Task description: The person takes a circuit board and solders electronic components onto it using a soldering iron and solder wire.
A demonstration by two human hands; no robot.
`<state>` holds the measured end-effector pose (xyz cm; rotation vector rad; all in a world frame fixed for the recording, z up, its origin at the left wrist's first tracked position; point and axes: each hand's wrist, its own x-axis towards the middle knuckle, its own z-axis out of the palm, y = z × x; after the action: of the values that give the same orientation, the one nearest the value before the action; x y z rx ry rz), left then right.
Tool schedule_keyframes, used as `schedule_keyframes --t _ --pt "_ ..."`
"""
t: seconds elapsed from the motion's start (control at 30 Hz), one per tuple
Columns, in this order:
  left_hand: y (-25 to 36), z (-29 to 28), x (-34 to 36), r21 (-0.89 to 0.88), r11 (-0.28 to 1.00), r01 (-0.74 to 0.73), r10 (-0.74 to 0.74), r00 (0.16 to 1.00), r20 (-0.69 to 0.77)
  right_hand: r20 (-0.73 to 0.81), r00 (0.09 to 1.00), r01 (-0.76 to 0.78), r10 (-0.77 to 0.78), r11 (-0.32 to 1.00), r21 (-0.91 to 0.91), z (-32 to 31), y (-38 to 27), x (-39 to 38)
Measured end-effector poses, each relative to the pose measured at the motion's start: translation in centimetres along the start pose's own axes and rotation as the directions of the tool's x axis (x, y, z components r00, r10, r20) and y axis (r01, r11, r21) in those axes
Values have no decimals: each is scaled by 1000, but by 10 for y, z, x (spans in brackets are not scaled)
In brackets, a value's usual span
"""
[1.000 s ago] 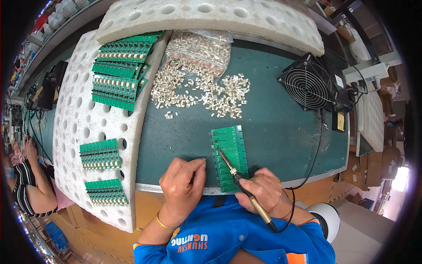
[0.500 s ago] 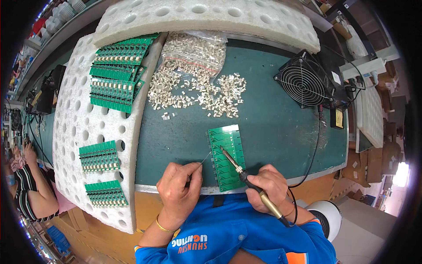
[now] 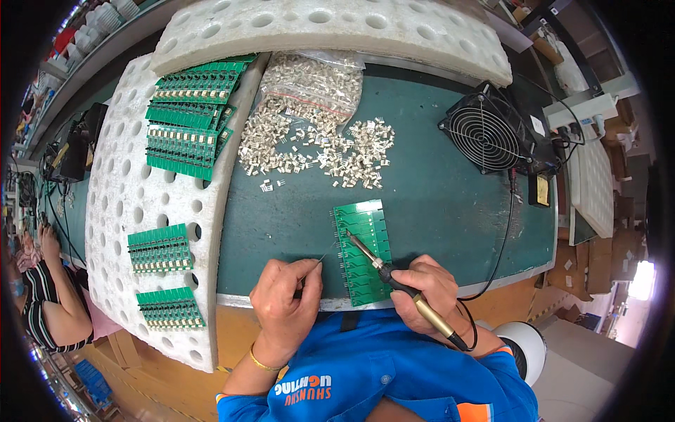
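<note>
My left hand point(image 3: 285, 295), left of the green circuit board point(image 3: 369, 218) on the bench, pinches a thin solder wire point(image 3: 325, 252) that reaches toward the pins along the board's left edge. A soldering iron point(image 3: 436, 316) is gripped in my right hand point(image 3: 425, 285), slanting up-left, its tip on or just over the upper-left part of the board. Whether the tip touches cannot be told. Beyond the board lie loose white connectors point(image 3: 358, 151) and a clear bag point(image 3: 313, 81) of more connectors.
A white perforated foam slab point(image 3: 112, 197) on the left holds several populated boards point(image 3: 158, 246). Another slab point(image 3: 330, 24) lies along the back. At right stand a black fan point(image 3: 485, 133), its cord and a stand with yellow sponge point(image 3: 541, 190). Another person point(image 3: 60, 309) works at far left.
The view has shifted slightly. My right hand and the iron's handle have moved a little rightward relative to the board, while the tip stays near the same spot. My left hand keeps its pinch.
</note>
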<state>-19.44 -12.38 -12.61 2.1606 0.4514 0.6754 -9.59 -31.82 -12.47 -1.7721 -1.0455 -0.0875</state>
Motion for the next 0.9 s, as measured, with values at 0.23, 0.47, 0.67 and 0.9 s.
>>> schedule_keyframes --t 0.23,0.47,0.67,0.9 --pt "1 1 0 -13 1000 -10 10 1000 -9 -4 1000 15 -15 1000 -1 -8 -2 -4" --pt "3 1 -3 -12 1000 -8 8 1000 5 -10 1000 27 -27 999 22 -7 -3 -8" --pt "4 0 -2 13 999 -37 36 999 39 -6 1000 10 -10 999 53 -5 -3 -10" --pt "4 2 -2 8 1000 -23 22 999 39 -4 999 -34 34 997 64 -2 -1 -12"
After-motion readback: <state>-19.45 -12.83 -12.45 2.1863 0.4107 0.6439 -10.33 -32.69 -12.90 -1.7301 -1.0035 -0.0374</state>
